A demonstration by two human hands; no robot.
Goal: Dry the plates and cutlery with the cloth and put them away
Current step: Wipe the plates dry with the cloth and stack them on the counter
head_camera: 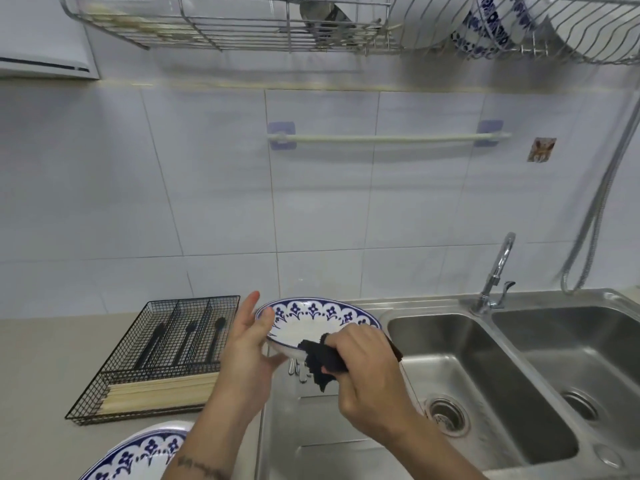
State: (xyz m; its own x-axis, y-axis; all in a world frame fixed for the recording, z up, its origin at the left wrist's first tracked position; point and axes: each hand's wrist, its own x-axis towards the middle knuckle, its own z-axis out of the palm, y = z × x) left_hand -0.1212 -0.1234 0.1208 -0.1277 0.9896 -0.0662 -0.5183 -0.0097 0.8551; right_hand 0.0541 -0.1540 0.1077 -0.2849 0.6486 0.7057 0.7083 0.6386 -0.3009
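My left hand [251, 344] holds a white plate with a blue flower rim [313, 318] by its left edge, thumb on top, tilted over the drainboard. My right hand [367, 372] grips a dark cloth [320, 362] and presses it on the plate's near rim. Beneath the plate, some metal cutlery [298, 368] lies on the steel drainboard, mostly hidden. A second blue-and-white plate [138, 452] sits on the counter at the bottom left. A black wire cutlery tray [166, 355] on the counter holds dark cutlery and pale chopsticks.
A double steel sink [485, 375] with a tap [495, 271] lies to the right. Overhead, a wire dish rack [346, 26] carries more blue-and-white dishes and a ladle. A towel rail [388, 137] is fixed to the tiled wall. A hose [602, 188] hangs at the right.
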